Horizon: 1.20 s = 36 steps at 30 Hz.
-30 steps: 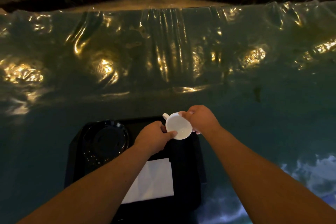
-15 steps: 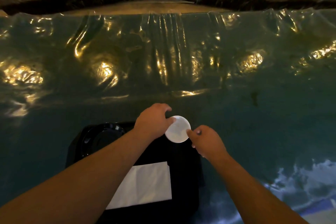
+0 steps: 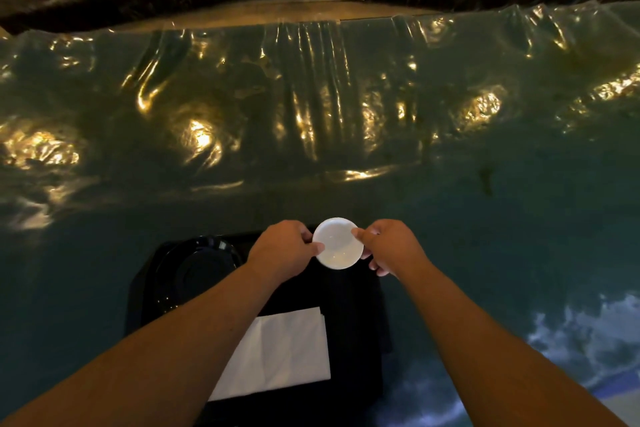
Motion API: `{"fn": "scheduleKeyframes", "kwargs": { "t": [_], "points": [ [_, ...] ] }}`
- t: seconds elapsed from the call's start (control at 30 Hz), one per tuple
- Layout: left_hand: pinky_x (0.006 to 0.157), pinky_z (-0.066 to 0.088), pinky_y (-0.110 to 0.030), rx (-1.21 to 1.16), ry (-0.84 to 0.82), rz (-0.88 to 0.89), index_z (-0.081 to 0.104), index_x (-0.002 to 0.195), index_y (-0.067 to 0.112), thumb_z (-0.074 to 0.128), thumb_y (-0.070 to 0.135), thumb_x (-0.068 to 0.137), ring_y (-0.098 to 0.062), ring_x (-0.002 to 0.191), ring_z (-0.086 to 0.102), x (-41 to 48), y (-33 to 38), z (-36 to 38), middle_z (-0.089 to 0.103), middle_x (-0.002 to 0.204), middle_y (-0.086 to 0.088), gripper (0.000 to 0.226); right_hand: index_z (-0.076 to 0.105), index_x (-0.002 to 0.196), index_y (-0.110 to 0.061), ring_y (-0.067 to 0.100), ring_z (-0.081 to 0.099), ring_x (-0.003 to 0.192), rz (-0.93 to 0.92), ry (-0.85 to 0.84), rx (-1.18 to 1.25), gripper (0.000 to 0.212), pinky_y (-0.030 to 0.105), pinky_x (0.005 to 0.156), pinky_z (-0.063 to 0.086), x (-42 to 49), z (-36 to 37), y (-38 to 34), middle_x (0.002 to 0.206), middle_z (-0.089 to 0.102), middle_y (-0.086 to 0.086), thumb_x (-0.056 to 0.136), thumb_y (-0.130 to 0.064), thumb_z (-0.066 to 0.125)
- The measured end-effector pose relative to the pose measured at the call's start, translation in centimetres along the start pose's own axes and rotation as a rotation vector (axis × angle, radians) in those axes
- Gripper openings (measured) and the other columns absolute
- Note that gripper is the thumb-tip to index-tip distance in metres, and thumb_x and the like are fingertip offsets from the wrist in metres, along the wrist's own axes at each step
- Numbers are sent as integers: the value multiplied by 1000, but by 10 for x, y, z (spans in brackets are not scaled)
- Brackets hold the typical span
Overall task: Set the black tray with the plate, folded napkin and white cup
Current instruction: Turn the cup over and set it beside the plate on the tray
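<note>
Pinching the white cup [image 3: 338,243] from both sides, left hand [image 3: 285,250] and right hand [image 3: 389,246] hold it over the black tray's [image 3: 353,315] far right corner. Plate [image 3: 197,270] sits far left, folded napkin [image 3: 287,350] near.

two bare forearms, no sleeves, left hand [image 3: 282,246] and right hand [image 3: 391,246] unadorned.

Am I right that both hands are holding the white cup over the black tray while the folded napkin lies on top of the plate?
Not quite: the head view shows the folded napkin lying on the black tray beside the plate, not on it. Left hand and right hand do hold the white cup.
</note>
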<state>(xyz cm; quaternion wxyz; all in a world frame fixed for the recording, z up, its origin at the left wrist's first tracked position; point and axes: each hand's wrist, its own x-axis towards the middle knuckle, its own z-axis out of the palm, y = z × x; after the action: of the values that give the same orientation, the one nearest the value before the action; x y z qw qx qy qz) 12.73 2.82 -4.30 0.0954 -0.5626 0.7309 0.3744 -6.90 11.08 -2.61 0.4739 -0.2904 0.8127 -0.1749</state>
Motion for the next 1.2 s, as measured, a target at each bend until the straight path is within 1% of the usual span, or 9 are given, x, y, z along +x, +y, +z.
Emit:
{"fn": "scheduleKeyframes", "kwargs": {
  "t": [0.23, 0.33, 0.43, 0.6, 0.67, 0.77, 0.97, 1.07, 1.2],
  "points": [
    [68, 58, -34, -140, -35, -35, 65, 81, 30, 78, 53, 83, -11, 74, 67, -9, -6, 17, 70, 81, 6, 26, 62, 85, -15, 36, 73, 66, -65, 87, -108, 36, 52, 65, 64, 4, 5, -8, 78, 73, 14, 95, -49, 67],
    [75, 63, -41, -225, -54, -58, 63, 87, 29, 80, 52, 82, -14, 74, 71, -12, -8, 26, 72, 84, 5, 29, 63, 87, -16, 31, 70, 73, -96, 128, -208, 38, 47, 72, 63, 8, 8, -13, 80, 67, 9, 94, -53, 65],
    [75, 64, -43, -318, -69, -96, 61, 94, 29, 84, 54, 77, -13, 73, 73, -15, -9, 30, 74, 87, 5, 38, 60, 86, -18, 26, 65, 72, -110, 132, -279, 41, 35, 64, 53, 10, 11, -15, 82, 65, 6, 95, -58, 60],
    [71, 49, -31, -321, 38, -59, 56, 121, 32, 72, 70, 77, -9, 91, 66, -10, -5, 16, 66, 96, 18, 60, 60, 96, -26, 14, 62, 77, -137, 183, -241, 36, 34, 63, 50, 0, 7, 0, 88, 64, -6, 93, -62, 55],
    [77, 46, -33, -279, 103, -23, 60, 127, 30, 64, 65, 87, -13, 95, 62, -2, -1, 7, 63, 97, 18, 53, 59, 93, -29, 16, 66, 73, -114, 149, -225, 25, 34, 62, 55, -4, 6, 10, 86, 68, -5, 92, -54, 59],
    [84, 54, -37, -145, 57, 38, 70, 115, 30, 63, 50, 94, -16, 97, 65, 7, 2, 1, 71, 106, 9, 30, 60, 89, -27, 19, 68, 58, -49, 34, -125, 15, 37, 55, 60, -4, 9, 20, 75, 75, 1, 96, -40, 63],
    [63, 64, -37, -331, -51, -111, 69, 92, 30, 76, 43, 89, -14, 61, 74, 5, -6, 11, 76, 81, 4, 15, 63, 95, -18, 17, 66, 52, -72, 27, -31, 14, 27, 45, 52, 5, 8, 12, 74, 75, 7, 99, -31, 62],
    [52, 58, -30, -384, -55, -139, 68, 91, 28, 77, 43, 89, -11, 56, 73, 1, -8, 17, 77, 77, 7, 18, 66, 91, -22, 16, 66, 51, -94, 15, -61, 14, 27, 45, 52, 12, 3, 7, 70, 74, 5, 98, -34, 64],
    [54, 62, -32, -392, -79, -148, 66, 94, 26, 76, 44, 89, -11, 56, 73, -3, -9, 24, 75, 69, 17, 22, 68, 86, -28, 19, 67, 57, -146, 47, -145, 15, 34, 53, 59, 18, 3, 5, 72, 72, 3, 96, -38, 65]
  ]
}}
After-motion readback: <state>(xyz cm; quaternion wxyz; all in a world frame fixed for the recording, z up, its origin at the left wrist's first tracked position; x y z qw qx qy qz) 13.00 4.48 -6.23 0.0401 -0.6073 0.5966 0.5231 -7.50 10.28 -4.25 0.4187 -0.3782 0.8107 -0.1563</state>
